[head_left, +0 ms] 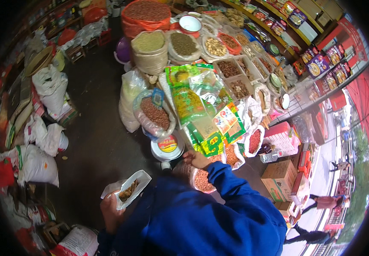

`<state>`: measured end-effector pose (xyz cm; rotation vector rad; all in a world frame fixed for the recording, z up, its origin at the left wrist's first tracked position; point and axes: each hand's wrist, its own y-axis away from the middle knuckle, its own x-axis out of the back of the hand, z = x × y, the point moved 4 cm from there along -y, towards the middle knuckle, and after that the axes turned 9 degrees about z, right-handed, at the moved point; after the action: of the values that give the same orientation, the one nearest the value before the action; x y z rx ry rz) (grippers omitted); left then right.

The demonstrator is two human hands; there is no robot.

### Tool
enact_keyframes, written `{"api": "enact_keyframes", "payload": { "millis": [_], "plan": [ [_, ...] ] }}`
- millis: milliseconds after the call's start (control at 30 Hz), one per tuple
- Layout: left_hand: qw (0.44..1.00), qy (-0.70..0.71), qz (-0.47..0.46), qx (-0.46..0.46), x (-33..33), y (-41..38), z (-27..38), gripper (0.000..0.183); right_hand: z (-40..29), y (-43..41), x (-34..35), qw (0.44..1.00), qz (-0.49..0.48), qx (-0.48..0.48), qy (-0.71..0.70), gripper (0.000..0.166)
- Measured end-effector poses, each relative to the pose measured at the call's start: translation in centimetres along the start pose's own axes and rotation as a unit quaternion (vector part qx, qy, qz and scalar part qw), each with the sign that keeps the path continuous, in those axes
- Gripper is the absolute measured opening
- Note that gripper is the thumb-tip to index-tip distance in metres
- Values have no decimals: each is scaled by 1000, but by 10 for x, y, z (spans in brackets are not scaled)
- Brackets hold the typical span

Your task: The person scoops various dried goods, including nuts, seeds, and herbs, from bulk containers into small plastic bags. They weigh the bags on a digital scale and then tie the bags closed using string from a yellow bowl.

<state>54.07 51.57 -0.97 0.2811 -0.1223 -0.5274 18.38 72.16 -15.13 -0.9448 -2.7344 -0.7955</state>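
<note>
My left hand (112, 206) grips a small white bag (140, 180) by its side. The bag's mouth gapes, and dried brown pieces (128, 191) lie inside. My right hand (197, 159) hovers with curled fingers above a sack of pink peanuts (203, 180), by the front corner of the display. Whether anything small is between those fingers cannot be made out. Just left of it stands a round white tub (167, 154) with a yellow and red label. Behind the tub, a clear-lined sack of reddish-brown beans (155, 113) carries a blue card (157, 97).
Green printed plastic packaging (187, 100) covers the display's middle. Open bins of dried goods (227, 68) and a sack of green beans (184, 43) are farther back. White sacks (40, 164) line the left side. A cardboard box (279, 179) stands right, towards a street with passers-by.
</note>
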Motion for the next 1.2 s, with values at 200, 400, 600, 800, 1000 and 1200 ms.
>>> {"api": "enact_keyframes", "payload": {
  "millis": [200,400,600,800,1000,1200],
  "plan": [
    [814,-442,-80,-369,-55,-43,33,37,23,-60,165,988,145,-51,21,23],
    [970,-229,6,76,-132,-82,62,42,81,-139,352,941,307,-5,141,20],
    [993,-71,19,93,-156,-112,22,41,56,-194,465,852,460,-24,248,26],
    [976,-191,-27,99,-199,-135,40,38,63,-266,487,790,375,-37,483,28],
    [975,-118,-9,190,-229,-145,47,40,79,-294,489,775,345,-66,526,26],
    [975,-130,-35,176,-254,-158,55,39,86,-298,525,840,436,4,324,22]
  ]
}}
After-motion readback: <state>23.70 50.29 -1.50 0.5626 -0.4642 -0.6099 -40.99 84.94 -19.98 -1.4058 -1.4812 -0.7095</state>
